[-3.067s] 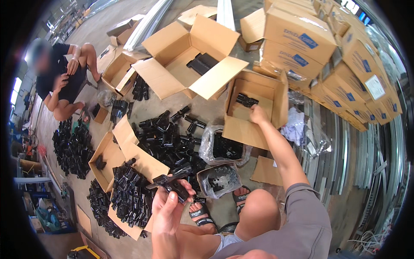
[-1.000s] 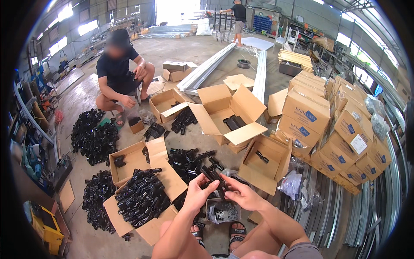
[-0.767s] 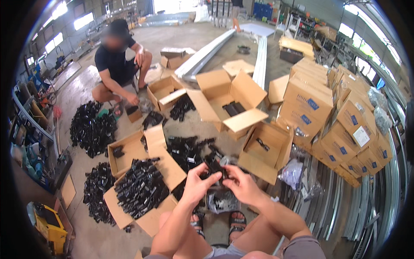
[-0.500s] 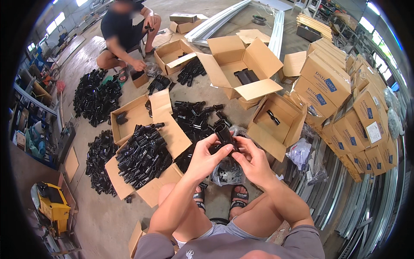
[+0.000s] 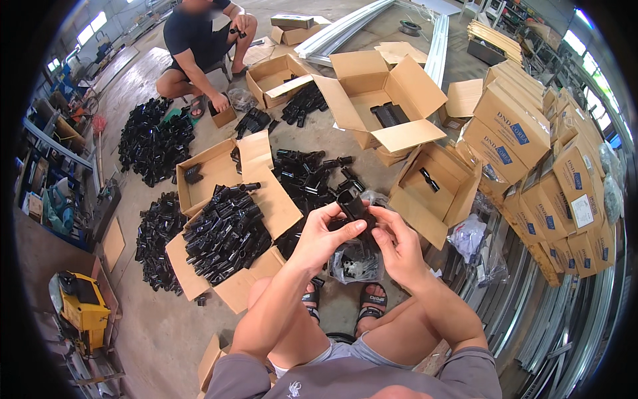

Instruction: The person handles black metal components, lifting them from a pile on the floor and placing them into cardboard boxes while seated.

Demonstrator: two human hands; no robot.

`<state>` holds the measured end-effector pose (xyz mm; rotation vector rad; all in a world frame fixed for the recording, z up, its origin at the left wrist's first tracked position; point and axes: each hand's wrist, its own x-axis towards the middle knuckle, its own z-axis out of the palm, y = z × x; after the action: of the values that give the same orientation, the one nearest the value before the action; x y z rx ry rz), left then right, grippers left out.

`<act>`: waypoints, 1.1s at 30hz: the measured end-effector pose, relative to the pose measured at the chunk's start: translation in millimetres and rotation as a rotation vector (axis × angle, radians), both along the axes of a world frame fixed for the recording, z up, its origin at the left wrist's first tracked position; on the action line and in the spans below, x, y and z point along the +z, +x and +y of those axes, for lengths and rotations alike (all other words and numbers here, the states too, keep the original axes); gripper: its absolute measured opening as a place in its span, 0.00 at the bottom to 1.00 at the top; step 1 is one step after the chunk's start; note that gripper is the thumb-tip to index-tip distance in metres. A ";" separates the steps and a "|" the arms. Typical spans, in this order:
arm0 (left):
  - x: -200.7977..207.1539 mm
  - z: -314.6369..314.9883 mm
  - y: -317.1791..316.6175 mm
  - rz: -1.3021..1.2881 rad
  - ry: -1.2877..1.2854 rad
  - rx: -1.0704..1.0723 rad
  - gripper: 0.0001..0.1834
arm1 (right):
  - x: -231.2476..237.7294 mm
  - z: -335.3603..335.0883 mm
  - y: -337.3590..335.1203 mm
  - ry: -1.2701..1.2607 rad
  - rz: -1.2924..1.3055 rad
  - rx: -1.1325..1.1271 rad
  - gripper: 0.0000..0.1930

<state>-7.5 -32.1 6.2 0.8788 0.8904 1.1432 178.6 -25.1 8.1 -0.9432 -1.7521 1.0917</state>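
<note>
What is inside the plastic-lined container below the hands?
Small grey and dark pieces show inside the plastic-lined container, too small to identify. The left hand, the right hand and the black part they hold cover its far side, so what lies there cannot be seen.

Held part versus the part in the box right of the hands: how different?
The held part is between the left hand and right hand; the box part lies untouched in the open box. In view, the held part looks larger than the box part. Both are black.
</note>
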 end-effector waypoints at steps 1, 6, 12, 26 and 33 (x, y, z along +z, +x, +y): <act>-2.5 0.0 0.2 0.022 0.031 0.007 0.21 | -0.8 -0.7 -2.3 -0.015 0.039 -0.011 0.19; -17.0 0.8 1.5 0.172 0.116 0.046 0.21 | -9.7 2.4 -5.3 -0.147 0.122 0.059 0.21; -12.7 -3.2 -0.6 0.244 0.200 0.024 0.21 | -6.1 1.5 3.3 -0.049 -0.045 0.076 0.23; -3.5 -1.9 0.9 0.154 0.173 0.079 0.13 | -3.7 -2.6 0.8 0.015 0.003 0.016 0.20; -8.6 -3.0 2.2 0.115 0.067 0.073 0.10 | -18.2 0.1 -2.3 -0.069 0.102 0.003 0.20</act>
<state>-5.3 -35.2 -2.3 0.9811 0.9902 1.2007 176.4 -25.0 -10.2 -0.9103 -1.6430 1.1881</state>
